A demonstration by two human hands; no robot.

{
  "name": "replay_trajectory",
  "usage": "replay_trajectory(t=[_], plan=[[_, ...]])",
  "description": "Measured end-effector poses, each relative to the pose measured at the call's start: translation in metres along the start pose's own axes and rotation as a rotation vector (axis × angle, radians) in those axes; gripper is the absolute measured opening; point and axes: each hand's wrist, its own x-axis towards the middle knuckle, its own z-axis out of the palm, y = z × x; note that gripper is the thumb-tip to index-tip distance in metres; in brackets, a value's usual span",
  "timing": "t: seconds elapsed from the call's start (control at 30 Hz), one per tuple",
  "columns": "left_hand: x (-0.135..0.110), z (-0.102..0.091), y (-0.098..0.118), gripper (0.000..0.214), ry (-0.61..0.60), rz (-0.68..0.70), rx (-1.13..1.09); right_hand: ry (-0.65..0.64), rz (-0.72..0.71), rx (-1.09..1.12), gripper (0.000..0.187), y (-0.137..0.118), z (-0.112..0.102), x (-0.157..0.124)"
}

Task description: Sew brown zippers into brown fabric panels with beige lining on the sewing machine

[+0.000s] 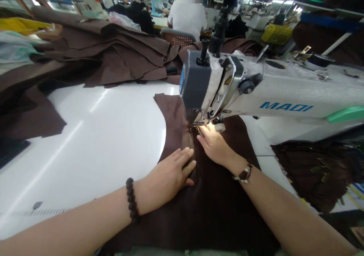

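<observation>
A dark brown fabric panel (216, 210) lies under the needle of a sewing machine (244, 85), with a seam running lengthwise toward the presser foot (193, 126). My left hand (173, 170) rests flat on the panel, left of the seam, its fingers stretched out. Close beside the presser foot, my right hand (212, 142) presses on the cloth to the right of the seam. Its fingers point forward under the lamp's glow, and the fingertips are partly hidden by the machine head. The panel's near end runs over the table's front edge.
Stacked brown fabric pieces (113, 51) cover the back and left of the white table (119, 135). More brown pieces with metal zipper pulls (321, 169) lie at the right. Behind the table a person in a white shirt (187, 17) sits on a chair (178, 38).
</observation>
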Motion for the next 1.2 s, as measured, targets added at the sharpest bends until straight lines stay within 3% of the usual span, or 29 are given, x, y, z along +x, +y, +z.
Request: replay_trajectory(t=[0.13, 0.27, 0.37, 0.77, 1.2], plan=[[-0.007, 0.001, 0.008, 0.043, 0.054, -0.031, -0.003, -0.011, -0.002, -0.091, 0.044, -0.007, -0.014, -0.033], [-0.018, 0.005, 0.022, 0.045, 0.092, -0.033, -0.031, -0.160, -0.081, -0.254, 0.049, -0.023, -0.011, -0.078], [-0.025, 0.010, 0.027, 0.044, 0.086, -0.022, -0.057, -0.230, -0.112, -0.254, 0.048, -0.023, -0.006, -0.092], [-0.016, 0.016, 0.015, 0.043, 0.070, -0.019, -0.028, -0.270, -0.128, -0.275, 0.046, -0.010, -0.009, -0.073], [0.009, 0.012, -0.017, 0.035, 0.108, 0.004, 0.007, -0.290, -0.152, -0.240, 0.048, 0.013, -0.010, -0.033]])
